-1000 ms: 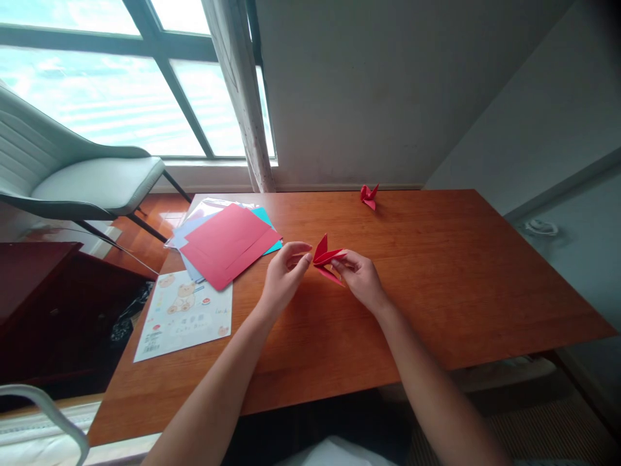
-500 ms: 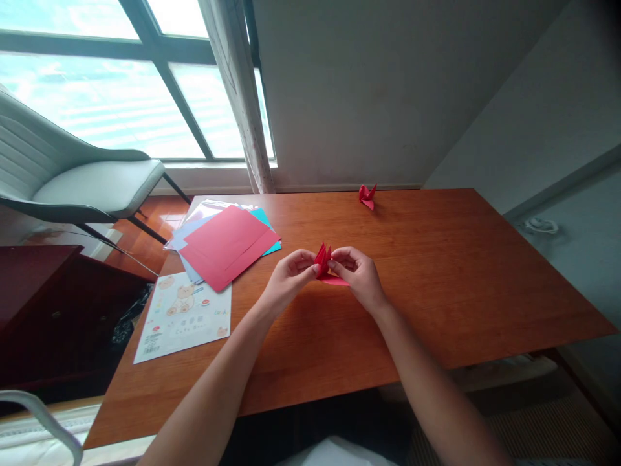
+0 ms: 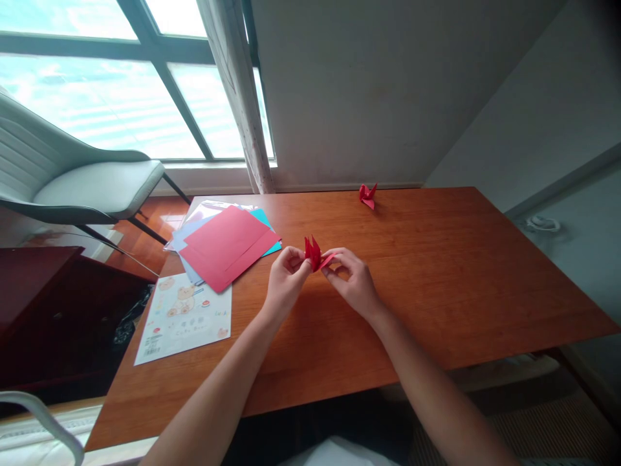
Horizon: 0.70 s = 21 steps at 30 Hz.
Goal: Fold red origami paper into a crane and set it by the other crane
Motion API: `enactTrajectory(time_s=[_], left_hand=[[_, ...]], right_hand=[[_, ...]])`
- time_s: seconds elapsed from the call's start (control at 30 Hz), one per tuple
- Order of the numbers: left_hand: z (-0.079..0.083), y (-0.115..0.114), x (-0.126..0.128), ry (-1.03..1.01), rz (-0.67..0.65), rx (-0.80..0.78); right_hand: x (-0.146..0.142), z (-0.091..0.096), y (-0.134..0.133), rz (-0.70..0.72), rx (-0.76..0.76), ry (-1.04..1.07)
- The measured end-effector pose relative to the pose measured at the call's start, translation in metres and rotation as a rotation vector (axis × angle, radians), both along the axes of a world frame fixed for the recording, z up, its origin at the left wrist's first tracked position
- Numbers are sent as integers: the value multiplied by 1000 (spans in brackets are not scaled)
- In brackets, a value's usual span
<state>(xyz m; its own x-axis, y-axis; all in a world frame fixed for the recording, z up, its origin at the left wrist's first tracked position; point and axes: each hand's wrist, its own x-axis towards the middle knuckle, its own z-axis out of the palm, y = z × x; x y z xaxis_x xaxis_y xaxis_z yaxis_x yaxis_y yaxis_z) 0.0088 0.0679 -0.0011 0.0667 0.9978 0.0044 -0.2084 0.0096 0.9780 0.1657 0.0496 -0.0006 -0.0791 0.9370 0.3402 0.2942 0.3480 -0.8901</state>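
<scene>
A small folded red paper figure [image 3: 314, 252] is held just above the middle of the wooden table [image 3: 436, 278]. My left hand [image 3: 284, 278] pinches its left side with thumb and fingers closed. From the right, my right hand [image 3: 352, 279] pinches a red flap with its fingertips. A finished red paper crane [image 3: 367, 194] sits apart at the table's far edge, near the wall.
A stack of coloured paper sheets [image 3: 226, 243], red on top, lies at the table's left side. A printed sheet with a bear picture [image 3: 187, 316] lies in front of it. A grey chair [image 3: 82, 178] stands by the window on the left.
The red figure went from spread wings to a tighter shape. Both hands came together on it and lifted it slightly up and to the left.
</scene>
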Motion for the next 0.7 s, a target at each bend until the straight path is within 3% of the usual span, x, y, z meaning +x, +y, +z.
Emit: enactTrajectory(time_s=[0.27,0.7], left_hand=[[1,-5,4,13,-87,51],[-4,0,2,-39,-89,49]], right_hand=[[2,0,-1,4,1,-34],[5,-14,5,-52,-64,71]])
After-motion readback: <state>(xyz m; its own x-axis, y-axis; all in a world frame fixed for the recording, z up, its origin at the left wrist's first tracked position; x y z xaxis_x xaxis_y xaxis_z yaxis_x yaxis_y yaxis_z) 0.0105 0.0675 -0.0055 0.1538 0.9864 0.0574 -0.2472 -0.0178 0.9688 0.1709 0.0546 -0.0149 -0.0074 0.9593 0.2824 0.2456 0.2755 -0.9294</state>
